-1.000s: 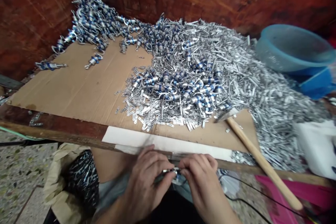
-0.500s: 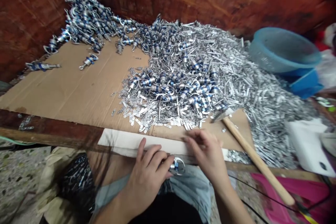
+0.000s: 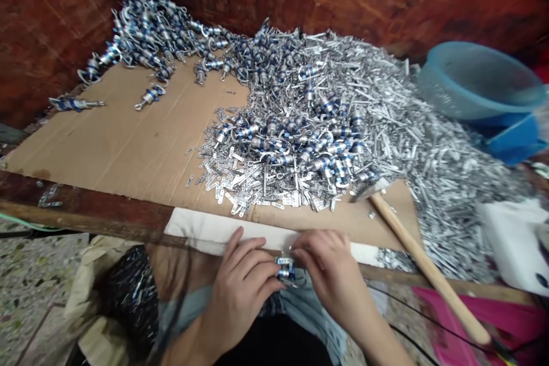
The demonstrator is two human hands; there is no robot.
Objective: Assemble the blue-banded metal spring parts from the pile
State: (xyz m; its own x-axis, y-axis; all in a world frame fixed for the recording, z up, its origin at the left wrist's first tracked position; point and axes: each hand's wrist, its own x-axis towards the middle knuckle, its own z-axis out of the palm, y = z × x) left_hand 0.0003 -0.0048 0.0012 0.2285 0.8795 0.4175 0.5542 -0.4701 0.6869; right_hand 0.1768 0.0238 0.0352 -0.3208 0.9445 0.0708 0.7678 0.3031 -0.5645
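Note:
My left hand (image 3: 244, 283) is closed round a small silver metal fitting with blue bands (image 3: 283, 266), its thumb and fingertips gripping the left side. The fitting is above my lap, by the front edge of the bench. My right hand (image 3: 328, 266) has its fingers pinched together at the fitting's right side. What lies between those fingertips is hidden. Beyond my hands, several similar fittings (image 3: 309, 148) lie heaped on small flat metal plates with holes (image 3: 223, 183). A wooden-handled hammer (image 3: 412, 246) rests to the right of my right hand.
A white strip (image 3: 197, 226) runs along the bench edge, with a cardboard sheet (image 3: 111, 148) behind it. More fittings (image 3: 146, 28) are piled at the back left. Loose metal strips (image 3: 454, 189) cover the right side. A translucent blue tub (image 3: 476, 80) stands back right.
My right hand has come down and left to the fitting, its fingers now pinched there. The fitting has turned in my left hand, and its curved arm shows less. The view has shifted slightly.

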